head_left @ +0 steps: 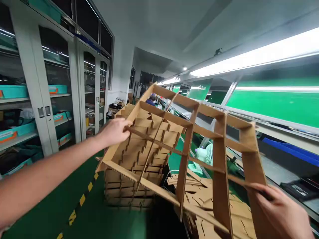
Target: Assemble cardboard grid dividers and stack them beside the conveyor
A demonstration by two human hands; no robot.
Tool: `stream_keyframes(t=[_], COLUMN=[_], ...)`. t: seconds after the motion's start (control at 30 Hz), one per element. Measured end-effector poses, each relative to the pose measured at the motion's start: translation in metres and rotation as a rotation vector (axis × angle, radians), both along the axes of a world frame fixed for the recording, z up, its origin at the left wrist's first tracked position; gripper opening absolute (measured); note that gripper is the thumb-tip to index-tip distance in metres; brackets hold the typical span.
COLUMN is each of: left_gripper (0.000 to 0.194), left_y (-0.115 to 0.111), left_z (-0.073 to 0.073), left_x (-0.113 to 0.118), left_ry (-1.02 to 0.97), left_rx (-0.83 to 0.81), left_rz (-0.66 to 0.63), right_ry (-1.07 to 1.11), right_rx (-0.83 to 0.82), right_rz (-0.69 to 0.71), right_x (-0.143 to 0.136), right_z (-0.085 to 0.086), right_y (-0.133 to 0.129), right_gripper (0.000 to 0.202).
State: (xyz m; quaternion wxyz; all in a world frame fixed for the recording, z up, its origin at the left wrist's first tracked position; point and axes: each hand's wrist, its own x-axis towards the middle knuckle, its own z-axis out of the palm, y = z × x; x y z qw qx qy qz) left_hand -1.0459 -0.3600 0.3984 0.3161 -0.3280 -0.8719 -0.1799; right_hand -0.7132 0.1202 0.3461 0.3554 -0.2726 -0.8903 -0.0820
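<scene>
A cardboard divider grid (189, 142) made of interlocked strips is held up in the air, tilted, its left end higher and farther away. My left hand (117, 131) grips its left side, fingers closed round a strip. At the right end my right hand (279, 205) is closed on another strip, thumb on top. Behind and below the held grid stands a stack of similar cardboard grids (134, 189). To its right lies a heap of loose slotted cardboard strips (239, 212), partly hidden by the held grid.
A mint-green fan (208, 154) stands beyond the strips. Workbenches with a blue tray (291, 151) run along the right. Glass-door cabinets (72, 86) line the left. Yellow-black tape (82, 199) marks the green floor. A person (151, 100) is partly visible far back.
</scene>
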Motion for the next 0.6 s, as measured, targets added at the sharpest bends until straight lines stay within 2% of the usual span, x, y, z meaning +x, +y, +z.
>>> stream_keyframes(t=[0.13, 0.2, 0.27, 0.4, 0.47, 0.53, 0.6], left_gripper=[0.042, 0.043, 0.044, 0.045, 0.046, 0.047, 0.048], left_y=[-0.018, -0.019, -0.016, -0.003, 0.006, 0.015, 0.023], left_z=[0.045, 0.062, 0.076, 0.102, 0.111, 0.112, 0.104], left_x=[-0.075, -0.111, -0.147, -0.219, -0.254, -0.286, -0.315], left_ry=[-0.057, -0.090, -0.100, -0.127, -0.164, -0.214, -0.267], left_rx=[0.004, -0.008, -0.025, -0.083, -0.110, -0.150, -0.198], left_rz=[0.190, 0.264, 0.319, 0.384, 0.399, 0.410, 0.415], right_ry=[0.013, -0.005, -0.039, -0.126, -0.160, -0.205, -0.269], right_rx=[-0.108, -0.128, -0.139, -0.129, -0.101, -0.072, -0.080], right_rz=[0.114, 0.165, 0.202, 0.269, 0.297, 0.328, 0.359], right_x=[-0.130, -0.190, -0.247, -0.355, -0.405, -0.450, -0.487], right_z=[0.078, 0.108, 0.128, 0.153, 0.161, 0.166, 0.164], right_y=[-0.010, -0.010, -0.004, 0.024, 0.039, 0.050, 0.058], right_gripper=[0.010, 0.012, 0.016, 0.022, 0.021, 0.017, 0.016])
